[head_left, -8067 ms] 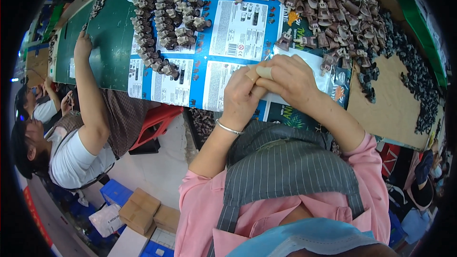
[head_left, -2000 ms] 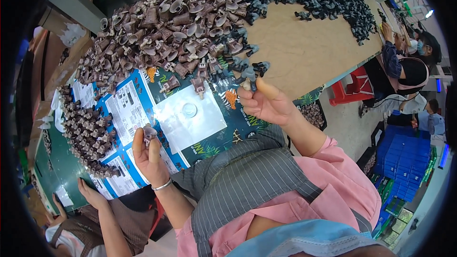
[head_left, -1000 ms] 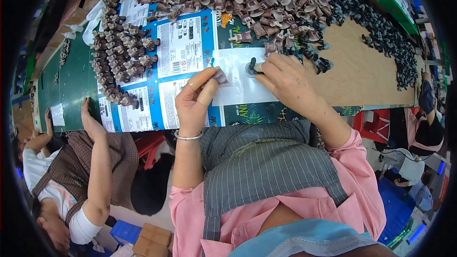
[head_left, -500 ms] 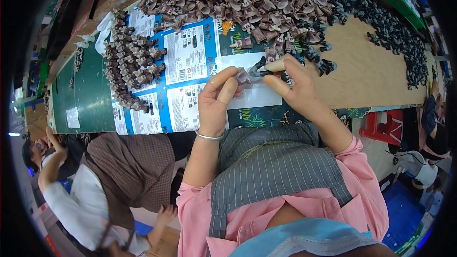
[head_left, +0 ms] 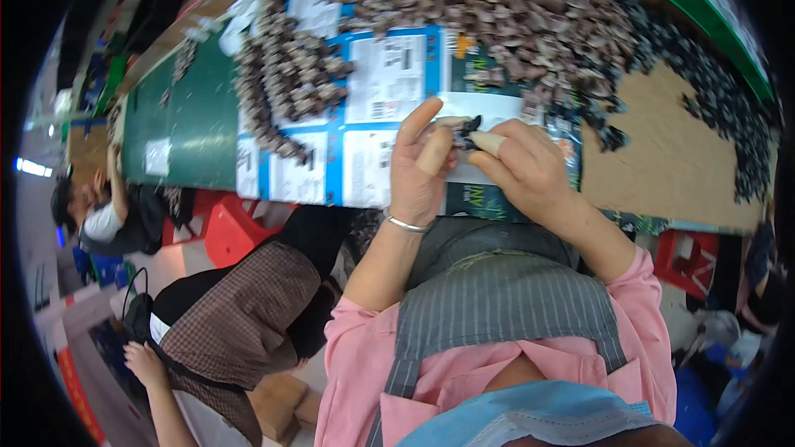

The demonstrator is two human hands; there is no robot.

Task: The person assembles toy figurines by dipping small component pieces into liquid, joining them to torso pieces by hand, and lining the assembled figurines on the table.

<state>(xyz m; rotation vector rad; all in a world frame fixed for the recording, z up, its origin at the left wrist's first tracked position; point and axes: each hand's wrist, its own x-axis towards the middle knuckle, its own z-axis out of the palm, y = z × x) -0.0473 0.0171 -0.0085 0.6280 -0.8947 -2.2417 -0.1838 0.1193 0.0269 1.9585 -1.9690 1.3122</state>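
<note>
Both hands meet over the near edge of the counter [head_left: 217, 128], in front of the wearer's chest. Between their fingertips: a small black plastic piece [head_left: 469, 127], above a white sheet [head_left: 501, 106]; blurred, details too soft to read. Right hand [head_left: 537, 167] grasps it, thumb and forefinger pinched at its right side, one digit wearing a pale finger cover [head_left: 487, 143]. Left hand [head_left: 419, 170] opposite, forefinger extended upward, thumb in a pale sleeve [head_left: 436, 151], other fingers curled in; whether it grips a part of its own cannot be told, fingers hide it. Silvery bangle [head_left: 407, 224] on left wrist. Beyond the hands, a large heap of brownish-grey plastic parts [head_left: 505, 8] along the far side. To its right, small black and grey parts [head_left: 749, 157] in a curved band around the brown paper [head_left: 662, 149], a few lying near the right hand. To the left, small brown-and-cream figures [head_left: 290, 74] ranked in close rows on a blue-and-white printed sheet [head_left: 385, 74]; farther left, the counter's green surface. Wearer: striped grey apron [head_left: 505, 302], pink shirt [head_left: 360, 356], light blue mask [head_left: 530, 414] at the lower edge. Left side, lower: co-worker in a brown checked apron [head_left: 248, 314], one hand [head_left: 145, 364] well apart from the wearer's; red stool [head_left: 232, 232] just above that apron. Another red stool [head_left: 689, 263] at right, below the counter's edge.
</note>
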